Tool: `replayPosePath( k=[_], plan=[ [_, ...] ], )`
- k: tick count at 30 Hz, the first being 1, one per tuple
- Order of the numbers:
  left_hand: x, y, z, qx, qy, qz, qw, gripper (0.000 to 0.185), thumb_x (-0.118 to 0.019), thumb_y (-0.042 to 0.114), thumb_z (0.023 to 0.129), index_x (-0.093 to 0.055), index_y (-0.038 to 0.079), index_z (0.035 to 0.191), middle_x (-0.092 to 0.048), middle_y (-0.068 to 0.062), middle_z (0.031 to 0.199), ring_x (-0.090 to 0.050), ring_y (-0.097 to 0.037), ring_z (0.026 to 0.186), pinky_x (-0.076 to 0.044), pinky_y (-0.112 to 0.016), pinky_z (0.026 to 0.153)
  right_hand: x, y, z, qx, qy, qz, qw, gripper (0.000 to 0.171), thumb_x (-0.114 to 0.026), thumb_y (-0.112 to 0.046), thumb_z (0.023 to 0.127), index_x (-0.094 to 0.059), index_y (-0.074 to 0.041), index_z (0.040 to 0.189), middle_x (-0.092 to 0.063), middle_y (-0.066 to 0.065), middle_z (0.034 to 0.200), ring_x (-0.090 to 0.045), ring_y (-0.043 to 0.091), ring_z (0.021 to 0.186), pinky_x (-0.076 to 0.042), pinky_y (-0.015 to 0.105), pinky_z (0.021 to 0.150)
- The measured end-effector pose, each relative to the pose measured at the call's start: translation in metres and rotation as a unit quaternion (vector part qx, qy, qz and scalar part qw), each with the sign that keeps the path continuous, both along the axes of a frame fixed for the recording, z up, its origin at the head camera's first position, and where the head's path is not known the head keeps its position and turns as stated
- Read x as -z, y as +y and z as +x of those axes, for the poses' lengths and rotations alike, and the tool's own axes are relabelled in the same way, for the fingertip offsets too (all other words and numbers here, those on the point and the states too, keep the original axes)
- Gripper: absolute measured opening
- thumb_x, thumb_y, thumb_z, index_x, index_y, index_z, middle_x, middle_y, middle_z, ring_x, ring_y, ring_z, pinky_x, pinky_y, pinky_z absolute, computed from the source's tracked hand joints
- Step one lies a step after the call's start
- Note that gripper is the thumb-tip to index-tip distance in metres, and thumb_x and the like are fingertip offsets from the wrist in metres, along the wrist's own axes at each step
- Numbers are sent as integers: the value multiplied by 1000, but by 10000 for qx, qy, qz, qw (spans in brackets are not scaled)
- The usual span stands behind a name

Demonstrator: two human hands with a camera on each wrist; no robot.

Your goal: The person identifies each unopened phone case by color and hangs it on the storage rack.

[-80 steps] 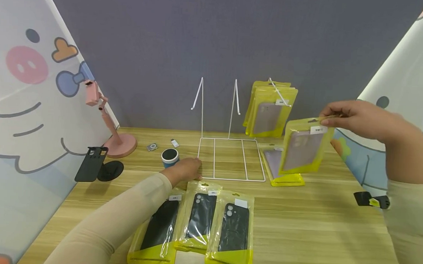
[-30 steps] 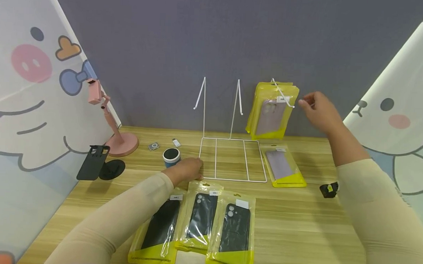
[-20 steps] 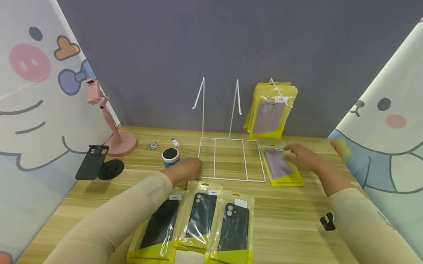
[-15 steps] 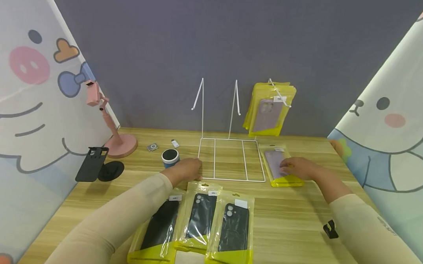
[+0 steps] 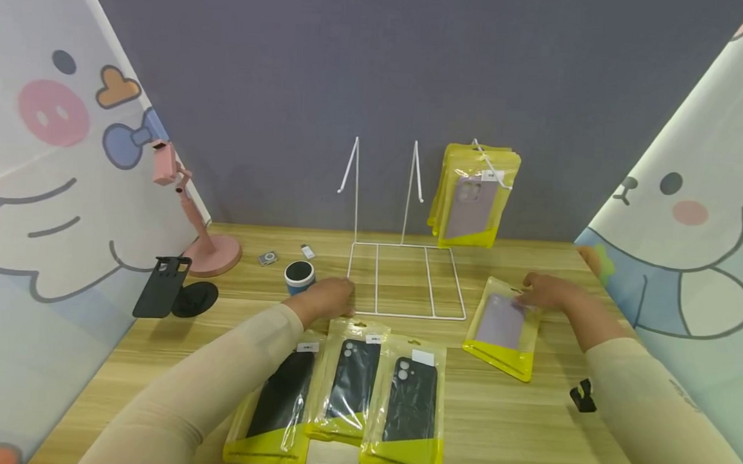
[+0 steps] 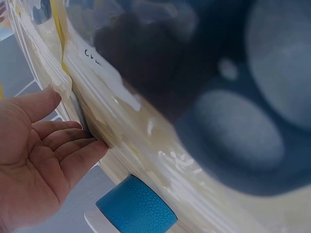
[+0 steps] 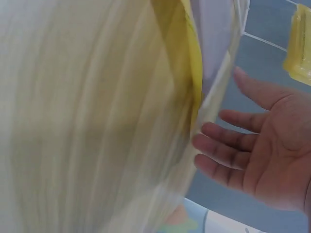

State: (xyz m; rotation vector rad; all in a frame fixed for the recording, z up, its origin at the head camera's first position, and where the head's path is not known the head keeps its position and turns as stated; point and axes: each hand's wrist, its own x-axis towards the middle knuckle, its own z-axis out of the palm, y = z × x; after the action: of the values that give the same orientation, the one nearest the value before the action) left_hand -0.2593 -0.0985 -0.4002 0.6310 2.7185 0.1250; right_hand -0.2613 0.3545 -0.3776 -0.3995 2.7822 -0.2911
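Two hands rest low on the wooden counter (image 5: 524, 432). The right hand (image 5: 546, 293) lies with straight fingers (image 7: 221, 133) on the top edge of a yellow packet with a lilac case (image 5: 503, 328), which lies flat just right of the white wire rack (image 5: 407, 282). The left hand (image 5: 326, 298) has relaxed, straight fingers (image 6: 63, 145) touching the rack's front left corner, gripping nothing. Three packets with black cases (image 5: 352, 390) lie side by side before it; a blue-sided cup (image 5: 299, 276) stands just beside it. More yellow packets (image 5: 473, 195) hang on the rack's right hook.
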Motion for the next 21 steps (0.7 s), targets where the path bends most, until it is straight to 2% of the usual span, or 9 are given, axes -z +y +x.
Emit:
replayPosePath(
  k=[3, 6, 10, 13, 15, 17, 19, 21],
  plan=[
    [0, 0, 0, 4, -16, 25, 10000, 64, -65, 32, 95, -44, -3, 144, -35, -22, 155, -39, -38, 140, -35, -45, 115, 4, 1, 0, -33, -243, 80, 9997, 56, -67, -32, 92, -53, 17, 115, -60, 36, 112, -55, 55, 108, -47, 59, 92],
    [0, 0, -1, 10, -2, 9, 10000, 64, -65, 32, 95, -43, -3, 145, -34, -22, 155, -39, -38, 140, -35, -45, 115, 5, 2, 2, -82, -208, 185, 9996, 52, -68, -33, 91, -57, 14, 111, -62, 32, 109, -53, 54, 109, -46, 59, 92],
    [1, 0, -2, 17, 21, -30, 10000, 65, -64, 33, 96, -42, -2, 146, -34, -22, 155, -39, -38, 140, -35, -45, 115, 5, 7, 5, 102, -300, 130, 9994, 56, -71, -35, 88, -56, 14, 110, -62, 30, 107, -54, 53, 107, -47, 58, 90],
    [2, 0, -2, 42, 47, -25, 10000, 64, -64, 33, 95, -44, -2, 144, -35, -22, 155, -40, -38, 139, -36, -45, 115, 5, 11, 5, 156, -533, -69, 9984, 47, -72, -29, 88, -55, 13, 102, -60, 23, 95, -59, 42, 90, -53, 49, 77],
    [3, 0, -3, 79, 73, -16, 9999, 63, -65, 33, 95, -45, -3, 143, -36, -23, 154, -41, -38, 139, -36, -45, 115, 3, 13, 5, -16, -372, -114, 9992, 34, -71, -24, 88, -56, 6, 91, -56, 13, 85, -55, 29, 79, -50, 37, 68],
    [3, 0, -2, 88, 78, 3, 9999, 63, -65, 33, 95, -46, -3, 143, -37, -23, 153, -42, -38, 138, -36, -45, 115, -1, 14, 6, -146, -105, -217, 9996, 24, -69, -19, 90, -53, -2, 82, -48, 5, 76, -46, 19, 69, -41, 30, 60],
    [3, 0, -2, 87, 77, 3, 9999, 63, -65, 33, 95, -46, -3, 143, -37, -23, 153, -42, -38, 138, -36, -45, 115, -8, 15, 6, -297, 369, -359, 9982, 22, -66, -16, 90, -51, -7, 77, -44, 0, 71, -40, 15, 65, -34, 28, 59],
    [3, 0, -2, 58, 70, 4, 10000, 63, -66, 32, 95, -46, -3, 142, -37, -23, 153, -42, -38, 138, -37, -45, 114, -20, 13, 7, -252, 743, -593, 9951, 18, -64, -15, 93, -55, -9, 79, -45, -2, 70, -40, 12, 63, -33, 27, 58]
  ],
)
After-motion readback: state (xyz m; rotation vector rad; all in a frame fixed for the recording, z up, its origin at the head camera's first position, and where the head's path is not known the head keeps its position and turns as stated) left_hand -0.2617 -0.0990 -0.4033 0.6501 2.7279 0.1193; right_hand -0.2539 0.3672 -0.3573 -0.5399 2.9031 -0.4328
